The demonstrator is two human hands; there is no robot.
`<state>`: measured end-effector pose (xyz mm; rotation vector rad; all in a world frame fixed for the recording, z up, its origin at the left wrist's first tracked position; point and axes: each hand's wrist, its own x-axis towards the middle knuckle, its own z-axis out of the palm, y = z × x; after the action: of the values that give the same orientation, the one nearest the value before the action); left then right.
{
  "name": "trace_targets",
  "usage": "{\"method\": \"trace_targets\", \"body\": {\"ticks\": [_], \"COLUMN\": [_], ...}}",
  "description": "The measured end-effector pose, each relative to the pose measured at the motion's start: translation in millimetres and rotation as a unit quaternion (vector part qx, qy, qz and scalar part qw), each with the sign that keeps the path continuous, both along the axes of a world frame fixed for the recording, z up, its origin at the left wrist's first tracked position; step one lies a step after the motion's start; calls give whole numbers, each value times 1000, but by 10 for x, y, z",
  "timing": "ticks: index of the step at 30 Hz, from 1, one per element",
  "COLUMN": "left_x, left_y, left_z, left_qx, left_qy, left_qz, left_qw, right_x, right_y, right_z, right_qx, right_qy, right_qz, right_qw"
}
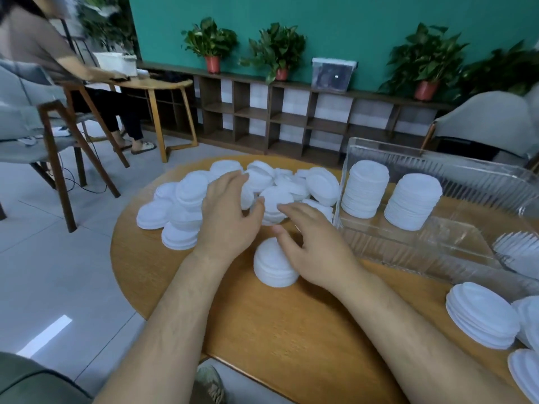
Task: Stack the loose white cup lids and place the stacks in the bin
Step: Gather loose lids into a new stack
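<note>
A heap of loose white cup lids (291, 182) covers the far side of the round wooden table (291, 330). My left hand (230, 214) reaches into the heap, its fingers spread among the lids and its thumb against one; no lid is clearly held. A short stack of lids (271, 266) stands near the table's middle. My right hand (315, 246) hovers over that stack with fingers spread and relaxed. The clear plastic bin (437, 249) stands at the right and holds two tall lid stacks (364, 188) (412, 205).
More short lid stacks (481, 316) lie at the table's right edge, and others (180, 237) at the heap's left. A person sits at a small table (157, 83) at the back left. A low shelf with potted plants (213, 45) lines the green wall.
</note>
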<state>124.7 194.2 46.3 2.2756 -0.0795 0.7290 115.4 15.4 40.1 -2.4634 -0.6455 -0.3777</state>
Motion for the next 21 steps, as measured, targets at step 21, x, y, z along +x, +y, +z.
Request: {"method": "trace_targets", "body": {"ticks": [21], "left_x": [242], "left_y": [324], "left_z": [-183], "left_qx": [92], "left_qy": [38], "left_qz": [28], "left_qw": [995], "right_x": [1074], "right_y": [859], "right_z": [455], "right_qx": [-171], "right_qy": [62], "right_qz": [69], "right_qw": [981]}}
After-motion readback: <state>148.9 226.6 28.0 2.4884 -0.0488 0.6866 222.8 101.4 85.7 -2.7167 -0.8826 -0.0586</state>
